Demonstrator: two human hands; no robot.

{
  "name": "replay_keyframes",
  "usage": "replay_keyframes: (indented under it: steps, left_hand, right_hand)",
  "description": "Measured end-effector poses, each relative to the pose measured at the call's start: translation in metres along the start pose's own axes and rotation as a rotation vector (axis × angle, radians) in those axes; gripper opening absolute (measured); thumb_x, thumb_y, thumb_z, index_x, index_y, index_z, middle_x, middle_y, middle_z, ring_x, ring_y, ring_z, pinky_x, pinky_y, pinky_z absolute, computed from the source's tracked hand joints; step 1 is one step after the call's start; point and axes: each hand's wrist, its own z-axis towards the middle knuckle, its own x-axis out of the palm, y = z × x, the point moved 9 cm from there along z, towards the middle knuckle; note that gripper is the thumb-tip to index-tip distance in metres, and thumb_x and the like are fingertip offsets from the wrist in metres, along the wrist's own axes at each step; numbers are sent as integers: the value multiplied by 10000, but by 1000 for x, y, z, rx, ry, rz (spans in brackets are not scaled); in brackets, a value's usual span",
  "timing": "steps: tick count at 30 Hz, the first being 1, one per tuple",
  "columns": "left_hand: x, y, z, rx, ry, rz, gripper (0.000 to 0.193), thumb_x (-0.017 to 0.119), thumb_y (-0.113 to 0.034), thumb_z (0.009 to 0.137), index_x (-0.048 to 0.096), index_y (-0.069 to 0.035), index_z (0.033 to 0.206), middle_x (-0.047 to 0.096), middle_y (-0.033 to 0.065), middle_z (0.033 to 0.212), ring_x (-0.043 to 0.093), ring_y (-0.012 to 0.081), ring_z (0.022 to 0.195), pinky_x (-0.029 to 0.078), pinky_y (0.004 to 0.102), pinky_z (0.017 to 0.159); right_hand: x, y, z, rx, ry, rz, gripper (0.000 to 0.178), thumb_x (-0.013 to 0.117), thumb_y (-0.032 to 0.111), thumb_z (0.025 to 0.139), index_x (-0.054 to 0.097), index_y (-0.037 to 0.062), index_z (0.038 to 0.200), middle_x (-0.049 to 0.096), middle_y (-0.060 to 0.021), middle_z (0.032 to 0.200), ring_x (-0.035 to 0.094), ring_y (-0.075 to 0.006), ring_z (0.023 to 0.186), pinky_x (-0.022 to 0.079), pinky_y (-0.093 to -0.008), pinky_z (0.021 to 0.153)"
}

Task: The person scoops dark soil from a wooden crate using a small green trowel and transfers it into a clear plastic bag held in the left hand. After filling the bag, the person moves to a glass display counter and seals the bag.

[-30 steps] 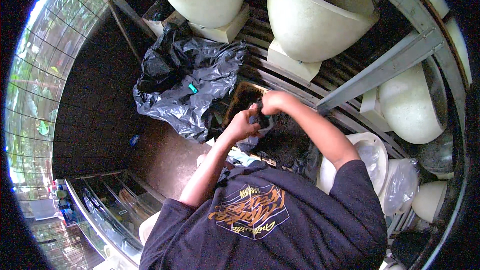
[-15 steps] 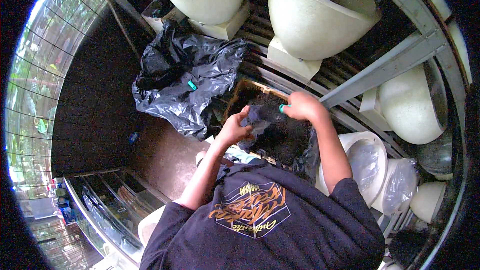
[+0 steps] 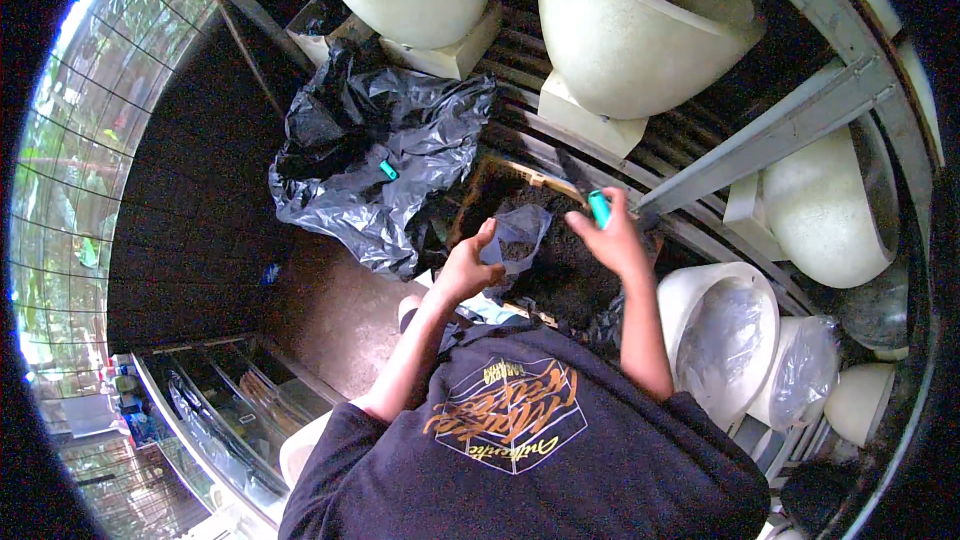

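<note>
1. Sheet of crumpled black plastic (image 3: 340, 170), spread left of the work; on it sat a small teal object (image 3: 388, 170), kind too small to tell.
2. Left hand (image 3: 468, 265): thumb and fingers curled around the near-left side of a small, translucent plastic bag (image 3: 520, 230), which hung over the tray with dark matter showing inside.
3. Shallow rectangular tray with a yellowish-brown rim (image 3: 527, 174), filled with dark, crumbly, soil-like material (image 3: 570, 280).
4. Right hand (image 3: 612, 232): fingers closed on the bright teal handle of a hand tool (image 3: 599, 208), its dark blade pointing up and away, beyond the bag.
5. Cream oval pot (image 3: 682, 292), right of the tray, with clear plastic film over it.
6. Hazards, as judged: a slack left grip could have let the thin bag fold and spill; a careless swing of the blade could have nicked it or scattered soil.
7. Obscured: the bag's base and fill level were hard to read; the blade was blurred; the tray's near edge lay largely hidden.
</note>
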Motion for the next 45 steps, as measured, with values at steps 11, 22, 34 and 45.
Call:
replay_keyframes:
  steps: [11,22,34,45]
  left_hand:
    - [-22,-36,-35,-69,-59,-200,779,592,60,711,291,21,1429,272,122,1515,341,175,1335,380,278,1011]
    - [-22,-48,-61,-16,-91,-294,746,538,63,722,312,-12,1430,284,110,1512,584,150,1074,560,251,672]
    - [-17,-3,-52,-54,-17,-52,683,524,63,736,377,-8,1400,312,132,1497,269,177,1382,192,279,1123]
    - [-25,8,-60,-140,-138,-223,510,436,39,852,450,-25,1357,443,110,1421,661,124,737,523,246,611]
  right_hand:
    - [102,-11,3,60,196,361,615,609,-13,735,346,111,1278,533,-79,803,531,-159,584,442,-327,485]
    - [104,5,-24,-52,257,521,612,585,-54,756,335,141,1280,482,-38,808,468,-106,549,388,-260,432]
    - [109,-47,-41,63,127,440,583,589,-42,743,370,141,1251,490,-36,829,463,-109,564,386,-274,446]
    - [114,-63,-48,324,243,630,504,681,96,818,386,95,1228,484,-25,847,439,-69,566,355,-219,414]
